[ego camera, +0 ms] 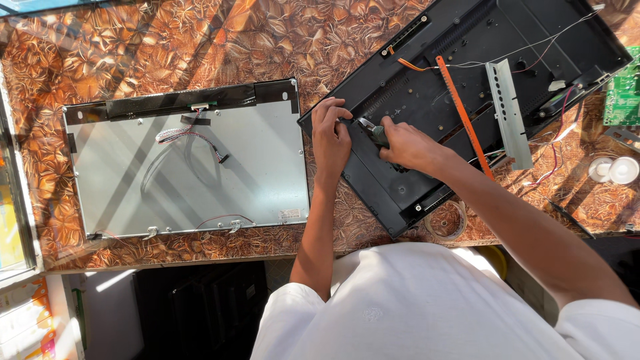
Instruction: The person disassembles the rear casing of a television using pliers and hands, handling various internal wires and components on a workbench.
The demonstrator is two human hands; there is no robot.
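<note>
Both hands on the black rear cover near bench front edge: left hand pressing its rim, right hand clenched around pliers; thin, flexy plastic, hold by rim.

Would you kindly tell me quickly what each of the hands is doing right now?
Left hand: fingers curled on the edge of the black back cover, not gripping anything.
Right hand: closed around a small tool.

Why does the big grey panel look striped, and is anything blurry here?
Head view: hard sunlight throws slanted shadow bands across the grey metal panel and patterned table; both hands, left hand and right hand, look sharp; the white shirt glares brightly.
</note>
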